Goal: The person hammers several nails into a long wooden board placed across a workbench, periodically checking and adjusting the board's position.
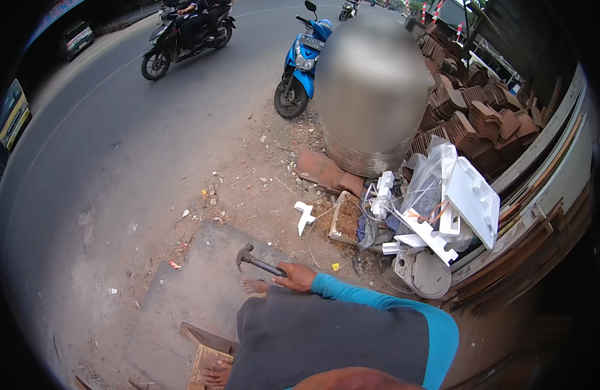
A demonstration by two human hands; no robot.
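Observation:
My right hand (299, 276) is closed round the handle of a claw hammer (253, 259). The hammer's dark metal head points left, above the bare ground, near a bare foot (254, 285). At the lower edge, my left hand (217, 375) is partly hidden by my dark grey shirt. Its fingers lie over the face of a light wooden board (205, 363), gripping it as far as can be seen. A darker piece of wood (209, 339) adjoins the board's upper end.
White foam pieces (472, 198), plastic sheeting and a roundish grey lid (431, 275) are heaped to the right. Behind stand a large metal tank (371, 91), stacked roof tiles (472, 123) and a parked blue scooter (304, 62). Long planks line the right side. A motorcycle (189, 36) with riders is on the road.

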